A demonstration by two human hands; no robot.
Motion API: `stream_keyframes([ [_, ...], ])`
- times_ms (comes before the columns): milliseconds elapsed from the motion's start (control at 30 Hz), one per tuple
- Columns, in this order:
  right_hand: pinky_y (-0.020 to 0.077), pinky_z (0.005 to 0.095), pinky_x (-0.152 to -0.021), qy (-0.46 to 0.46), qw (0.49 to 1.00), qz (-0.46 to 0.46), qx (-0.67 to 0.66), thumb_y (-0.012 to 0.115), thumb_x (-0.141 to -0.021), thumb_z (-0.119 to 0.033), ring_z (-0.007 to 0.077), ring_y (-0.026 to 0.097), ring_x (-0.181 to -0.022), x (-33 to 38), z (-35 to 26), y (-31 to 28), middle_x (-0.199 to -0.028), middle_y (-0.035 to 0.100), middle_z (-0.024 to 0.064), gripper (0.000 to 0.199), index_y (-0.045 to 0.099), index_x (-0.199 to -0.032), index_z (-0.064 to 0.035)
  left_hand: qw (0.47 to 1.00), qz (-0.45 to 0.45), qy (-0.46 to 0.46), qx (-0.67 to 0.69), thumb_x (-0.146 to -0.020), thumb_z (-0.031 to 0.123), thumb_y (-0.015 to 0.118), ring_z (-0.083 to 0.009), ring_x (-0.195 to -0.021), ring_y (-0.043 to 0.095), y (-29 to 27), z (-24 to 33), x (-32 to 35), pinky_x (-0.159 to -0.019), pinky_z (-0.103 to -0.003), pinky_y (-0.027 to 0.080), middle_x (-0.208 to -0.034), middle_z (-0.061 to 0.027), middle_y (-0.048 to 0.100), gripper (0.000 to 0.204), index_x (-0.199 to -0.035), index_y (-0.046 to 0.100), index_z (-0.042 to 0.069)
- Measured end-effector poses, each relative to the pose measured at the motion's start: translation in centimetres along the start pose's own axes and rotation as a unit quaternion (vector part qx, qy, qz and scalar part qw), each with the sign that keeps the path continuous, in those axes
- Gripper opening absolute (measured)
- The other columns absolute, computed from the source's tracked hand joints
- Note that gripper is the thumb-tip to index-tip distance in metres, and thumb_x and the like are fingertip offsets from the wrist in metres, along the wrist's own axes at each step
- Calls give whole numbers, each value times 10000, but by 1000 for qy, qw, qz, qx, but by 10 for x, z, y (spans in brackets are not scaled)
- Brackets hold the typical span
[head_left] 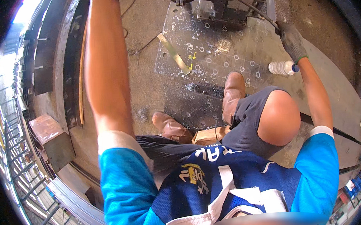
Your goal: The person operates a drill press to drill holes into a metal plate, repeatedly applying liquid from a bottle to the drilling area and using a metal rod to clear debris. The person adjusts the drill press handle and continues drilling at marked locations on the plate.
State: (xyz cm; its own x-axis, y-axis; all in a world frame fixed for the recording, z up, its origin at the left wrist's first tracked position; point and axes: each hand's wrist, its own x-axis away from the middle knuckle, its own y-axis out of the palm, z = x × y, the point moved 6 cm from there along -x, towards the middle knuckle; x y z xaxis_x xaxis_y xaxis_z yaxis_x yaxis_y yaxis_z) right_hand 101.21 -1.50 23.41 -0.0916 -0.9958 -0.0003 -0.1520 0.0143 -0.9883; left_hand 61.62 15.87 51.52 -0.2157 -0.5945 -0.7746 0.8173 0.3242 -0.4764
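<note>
Far to the left, a rusty steel block (50, 140) is lying beside stacked beams and railings, well apart from the work. The person's left arm is stretching straight up past the top edge of the view, so the left hand is not showing and I cannot tell how its fingers are set; judging by the line of the arm, it is probably reaching for something on the machine side. Between the arms, a flat metal bar (175, 54) is lying slantwise on the steel plate (243, 53), its lower end near some small yellow marks, with bright swarf scattered about it. The plate is covered with chalked circles, likely marking hole positions. The drilling machine (223, 1) is standing on the plate's far end, over those marks. The person is sitting with both brown boots (231, 94) planted on or near the plate, probably to steady it. The right hand (291, 41), in a grey glove, is closing its fingers around a dark cable or lever coming from the machine. A white bottle (283, 67) is lying on its side just beside that wrist, within easy reach
</note>
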Motion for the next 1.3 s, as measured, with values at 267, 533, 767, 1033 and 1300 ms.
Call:
stream_keyframes([
  [267,528,425,-833,5,968,-194,-162,536,-1041,-269,260,670,-893,-47,50,7,-1024,720,153,293,687,-1095,-25,983,-10,-142,117,-870,338,777,-286,-1121,649,69,-25,46,-975,-394,529,-1222,-162,687,721,-1476,520,44],
  [533,526,392,-915,71,929,22,-361,431,-1085,-357,203,656,-1012,-263,137,30,-1260,703,83,422,688,-1244,-63,976,5,-187,107,-916,343,728,-262,-1093,654,109,-50,39,-951,-383,533,-1199,-149,685,646,-1460,532,56],
  [767,531,392,-881,48,973,-8,-225,457,-1059,-351,200,654,-1017,-319,135,64,-1266,693,77,417,679,-1276,-73,974,17,-201,105,-956,348,685,-241,-1069,657,128,-69,38,-930,-374,537,-1180,-137,683,583,-1446,542,67],
  [1033,537,393,-843,5,975,-42,-218,486,-1030,-343,195,651,-1023,-278,151,33,-1272,681,69,425,668,-1313,-83,971,11,-204,124,-1002,354,637,-217,-1041,661,106,-42,35,-907,-364,542,-1157,-124,681,515,-1431,554,80],
  [1300,530,388,-767,228,919,-32,-319,477,-1003,-374,186,632,-901,18,243,-61,-1261,673,71,447,692,-1293,-109,961,9,-191,201,-1049,359,588,-193,-1013,665,56,1,34,-883,-353,547,-1134,-110,679,454,-1415,565,92],
])
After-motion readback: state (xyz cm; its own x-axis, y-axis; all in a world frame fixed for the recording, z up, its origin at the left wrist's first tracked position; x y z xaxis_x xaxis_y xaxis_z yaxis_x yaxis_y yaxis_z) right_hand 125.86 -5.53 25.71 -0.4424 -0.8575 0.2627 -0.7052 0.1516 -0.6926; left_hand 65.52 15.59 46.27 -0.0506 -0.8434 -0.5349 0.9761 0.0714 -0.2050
